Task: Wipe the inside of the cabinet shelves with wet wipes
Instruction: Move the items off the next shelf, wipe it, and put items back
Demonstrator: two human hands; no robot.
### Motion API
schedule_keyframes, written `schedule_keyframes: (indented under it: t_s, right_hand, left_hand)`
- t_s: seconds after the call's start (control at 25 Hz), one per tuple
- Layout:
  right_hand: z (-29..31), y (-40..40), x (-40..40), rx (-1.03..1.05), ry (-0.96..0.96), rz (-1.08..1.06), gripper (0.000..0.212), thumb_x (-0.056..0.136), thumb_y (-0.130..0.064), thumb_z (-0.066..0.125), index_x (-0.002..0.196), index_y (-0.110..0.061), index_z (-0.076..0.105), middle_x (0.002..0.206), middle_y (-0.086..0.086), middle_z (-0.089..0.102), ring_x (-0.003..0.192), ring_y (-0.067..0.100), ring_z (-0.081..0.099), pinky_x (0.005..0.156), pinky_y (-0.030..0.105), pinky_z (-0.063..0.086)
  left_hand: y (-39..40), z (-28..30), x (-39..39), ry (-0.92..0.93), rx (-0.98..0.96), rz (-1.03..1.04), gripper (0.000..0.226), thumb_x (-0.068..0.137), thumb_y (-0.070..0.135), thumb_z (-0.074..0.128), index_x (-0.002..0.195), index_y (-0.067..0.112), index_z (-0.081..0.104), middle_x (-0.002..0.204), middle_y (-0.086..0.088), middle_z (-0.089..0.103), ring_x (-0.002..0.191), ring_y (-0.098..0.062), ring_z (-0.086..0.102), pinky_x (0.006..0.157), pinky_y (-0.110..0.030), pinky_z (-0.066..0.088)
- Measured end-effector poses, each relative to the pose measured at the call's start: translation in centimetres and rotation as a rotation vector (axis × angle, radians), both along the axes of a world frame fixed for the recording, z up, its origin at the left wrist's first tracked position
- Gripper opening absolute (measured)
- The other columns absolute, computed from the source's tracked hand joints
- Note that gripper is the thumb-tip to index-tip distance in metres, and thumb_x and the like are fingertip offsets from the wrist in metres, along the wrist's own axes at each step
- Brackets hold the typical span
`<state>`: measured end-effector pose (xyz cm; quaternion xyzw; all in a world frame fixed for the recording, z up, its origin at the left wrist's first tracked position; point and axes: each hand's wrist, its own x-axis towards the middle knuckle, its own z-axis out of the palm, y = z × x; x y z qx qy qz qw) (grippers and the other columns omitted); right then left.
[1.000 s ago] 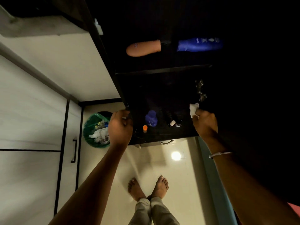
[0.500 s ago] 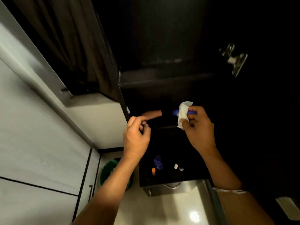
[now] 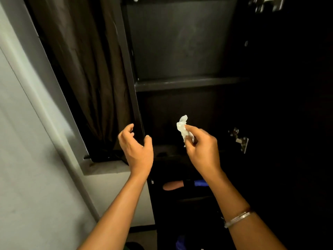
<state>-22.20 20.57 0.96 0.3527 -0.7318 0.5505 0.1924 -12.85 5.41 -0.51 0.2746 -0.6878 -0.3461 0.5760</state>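
— What's over on the left?

— A pale wall (image 3: 27, 159), then a dark curtain (image 3: 84, 78) hanging just beside the cabinet's left edge (image 3: 131, 87).

— And the hands?

— The left hand (image 3: 137, 150) is raised in front of that edge, fingers loosely curled, thumb apart, its grip holding nothing. I can't tell whether it touches the frame.

— The wipe?

— A crumpled white wet wipe (image 3: 184, 129) is pinched in the right hand (image 3: 201, 148), between thumb and fingertips, held up before the dark opening under the upper shelf (image 3: 189, 83). It looks clear of any surface. A metal bangle (image 3: 237, 218) sits on that wrist.

— Anything inside?

— Lower down, between the forearms, a peach-coloured tube (image 3: 173, 185) and something blue (image 3: 201, 182) lie on a lower shelf. Further right, a metal hinge (image 3: 239, 139) shows on the cabinet's right side, with another hinge (image 3: 264, 3) at the top.
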Motion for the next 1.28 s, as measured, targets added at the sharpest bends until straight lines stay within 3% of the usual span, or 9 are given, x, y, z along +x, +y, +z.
schedule_keyframes:
  t_s: [0.2, 0.32, 0.52, 0.64, 0.8, 0.92, 1.0, 1.16, 1.28]
  right_hand:
    - [5.7, -0.8, -0.2, -0.037, 0.154, -0.077, 0.034, 0.088, -0.007, 0.064, 0.119, -0.021, 0.068, 0.089, -0.010, 0.064, 0.076, 0.004, 0.061, 0.071, 0.018, 0.051]
    - [5.1, -2.4, -1.9, 0.312, 0.148, -0.215, 0.034, 0.090, -0.014, 0.059, 0.118, -0.031, 0.067, 0.100, -0.005, 0.067, 0.088, 0.016, 0.066, 0.076, 0.033, 0.056]
    - [-1.8, -5.4, -4.7, 0.849, -0.041, -0.397, 0.029, 0.089, -0.021, 0.056, 0.114, -0.030, 0.067, 0.107, 0.001, 0.071, 0.099, 0.024, 0.068, 0.082, 0.035, 0.055]
    - [-5.0, -8.5, -4.7, 0.855, -0.095, -0.241, 0.040, 0.088, -0.032, 0.046, 0.125, -0.029, 0.061, 0.121, 0.001, 0.067, 0.111, 0.023, 0.062, 0.094, 0.033, 0.050]
    - [-5.7, -13.1, -0.9, 0.855, 0.053, 0.020, 0.046, 0.098, -0.034, 0.036, 0.143, -0.026, 0.042, 0.139, 0.008, 0.052, 0.132, 0.026, 0.042, 0.112, 0.043, 0.030]
    - [-5.9, -12.3, -0.3, 0.840, 0.145, 0.211, 0.044, 0.100, -0.032, 0.035, 0.143, -0.025, 0.042, 0.150, 0.000, 0.043, 0.142, 0.017, 0.031, 0.118, 0.038, 0.020]
    - [-6.3, -9.3, -3.6, 0.869, 0.133, 0.139, 0.046, 0.101, -0.035, 0.034, 0.146, -0.030, 0.036, 0.155, -0.005, 0.035, 0.145, 0.016, 0.027, 0.117, 0.037, 0.020]
    - [-6.2, -5.4, -7.3, 1.023, -0.019, -0.301, 0.053, 0.100, -0.047, 0.020, 0.148, -0.027, 0.034, 0.157, -0.002, 0.031, 0.146, 0.020, 0.023, 0.118, 0.044, 0.017]
    - [-7.0, -10.4, -2.2, 0.766, 0.117, -0.130, 0.055, 0.094, -0.042, 0.020, 0.133, -0.023, 0.055, 0.139, 0.000, 0.055, 0.129, 0.018, 0.047, 0.108, 0.037, 0.032]
  left_hand:
    - [-2.0, 3.8, -1.1, -0.152, 0.045, -0.106, 0.064, 0.096, 0.026, 0.061, 0.152, 0.018, 0.031, 0.154, -0.003, 0.034, 0.141, -0.020, 0.036, 0.103, -0.025, 0.034]
    - [-3.3, 5.4, -1.9, -0.171, 0.058, -0.167, 0.064, 0.098, 0.026, 0.059, 0.154, 0.016, 0.029, 0.152, -0.003, 0.040, 0.137, -0.019, 0.042, 0.098, -0.022, 0.034]
    - [-6.0, 4.4, -3.3, -0.139, 0.106, -0.278, 0.064, 0.095, 0.018, 0.056, 0.154, 0.027, 0.031, 0.143, -0.001, 0.050, 0.122, -0.017, 0.056, 0.097, -0.030, 0.049]
    - [-6.6, 3.3, -4.2, -0.084, 0.122, -0.319, 0.067, 0.093, 0.017, 0.055, 0.154, 0.030, 0.029, 0.145, -0.001, 0.050, 0.127, -0.020, 0.055, 0.105, -0.043, 0.049]
    - [-6.6, 2.9, -4.4, -0.041, 0.082, -0.312, 0.069, 0.091, 0.016, 0.055, 0.154, 0.028, 0.030, 0.150, 0.000, 0.045, 0.135, -0.019, 0.047, 0.111, -0.046, 0.044]
    - [-7.1, 2.5, -4.5, -0.053, 0.033, -0.304, 0.069, 0.090, 0.016, 0.055, 0.155, 0.025, 0.030, 0.151, -0.001, 0.043, 0.137, -0.020, 0.046, 0.111, -0.046, 0.043]
    - [-7.2, 2.5, -4.7, -0.065, 0.027, -0.310, 0.069, 0.090, 0.015, 0.055, 0.154, 0.022, 0.031, 0.150, -0.002, 0.043, 0.136, -0.022, 0.046, 0.111, -0.046, 0.043]
    - [-6.6, 2.7, -4.6, -0.042, 0.025, -0.302, 0.068, 0.088, 0.021, 0.051, 0.153, 0.022, 0.033, 0.147, -0.001, 0.047, 0.133, -0.020, 0.049, 0.107, -0.045, 0.048]
    - [-6.7, 2.8, -4.4, -0.019, 0.051, -0.275, 0.066, 0.087, 0.020, 0.051, 0.152, 0.020, 0.037, 0.145, -0.003, 0.049, 0.131, -0.021, 0.052, 0.107, -0.045, 0.047]
